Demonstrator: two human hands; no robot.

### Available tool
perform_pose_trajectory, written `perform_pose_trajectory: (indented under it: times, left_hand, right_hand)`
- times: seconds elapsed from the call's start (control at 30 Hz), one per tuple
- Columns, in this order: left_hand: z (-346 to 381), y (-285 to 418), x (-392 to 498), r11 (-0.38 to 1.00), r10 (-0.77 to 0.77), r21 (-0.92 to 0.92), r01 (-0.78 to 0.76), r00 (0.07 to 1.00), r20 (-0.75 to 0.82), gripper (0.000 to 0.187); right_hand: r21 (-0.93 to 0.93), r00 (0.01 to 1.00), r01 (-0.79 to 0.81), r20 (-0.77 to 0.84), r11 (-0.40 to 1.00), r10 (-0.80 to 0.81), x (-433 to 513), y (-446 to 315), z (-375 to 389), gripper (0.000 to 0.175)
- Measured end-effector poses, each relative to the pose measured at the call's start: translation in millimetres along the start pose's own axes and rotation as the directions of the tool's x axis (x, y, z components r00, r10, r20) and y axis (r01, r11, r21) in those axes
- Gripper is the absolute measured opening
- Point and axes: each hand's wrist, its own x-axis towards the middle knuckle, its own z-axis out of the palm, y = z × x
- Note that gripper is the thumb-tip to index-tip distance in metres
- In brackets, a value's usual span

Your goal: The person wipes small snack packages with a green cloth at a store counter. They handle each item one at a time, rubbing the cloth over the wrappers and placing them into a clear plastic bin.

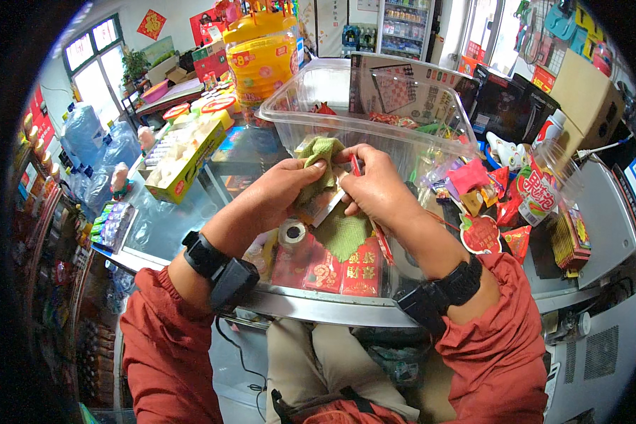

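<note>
My left hand (283,185) pinches a green textured cloth (320,151) above the glass counter. Between the hands is a flat, pale-edged packet or card (323,204), partly covered by the cloth and fingers. My right hand (379,185) grips a small red item (355,165) and touches the packet's edge; its fingers hide most of what they hold. More green cloth (343,236) is visible below the hands. A white paper roll (292,233) stands just below my left hand. Red envelopes (323,267) with gold characters lie near the counter's front edge.
A clear plastic bin (291,119) with snack packets stands just beyond my hands. Left are an open green carton (183,175) and a tall yellow jar (262,63). Candy packets (469,177) and a tipped plastic jar (540,188) crowd the right. The metal counter edge (328,310) runs before me.
</note>
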Motion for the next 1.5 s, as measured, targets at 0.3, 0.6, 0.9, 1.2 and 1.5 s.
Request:
perform_pose_trajectory:
  times: [0.3, 0.6, 0.9, 1.2, 1.5]
  left_hand:
    - [-10.4, -3.9, -9.1, 0.911, 0.131, 0.371, -0.181, 0.979, 0.157, 0.04]
    - [-8.2, -8.7, -4.0, 0.7, 0.313, 0.65, -0.295, 0.945, 0.091, 0.034]
    - [-12.7, -4.1, -7.1, 0.627, 0.25, 0.744, -0.231, 0.964, 0.089, 0.038]
    - [-15.6, -9.0, -5.9, 0.746, 0.299, 0.597, -0.296, 0.949, 0.098, 0.033]
    - [-16.7, -6.3, -7.8, 0.73, 0.289, 0.618, -0.291, 0.951, 0.106, 0.032]
  right_hand:
    - [0.005, 0.999, -0.001, 0.047, 1.0, 0.001, -2.5, -4.7, -4.2, 0.037]
    - [-0.266, 0.975, 0.109, 0.216, 0.958, -0.051, 4.2, 3.8, -10.2, 0.026]
    - [-0.594, 0.872, 0.489, 0.334, 0.639, -0.357, 16.2, 19.8, -12.1, 0.03]
    - [-0.677, 0.9, 0.436, 0.325, 0.593, -0.291, 17.4, 18.8, -11.5, 0.031]
    - [-0.573, 0.889, 0.456, 0.331, 0.681, -0.317, 19.2, 23.8, -10.1, 0.03]
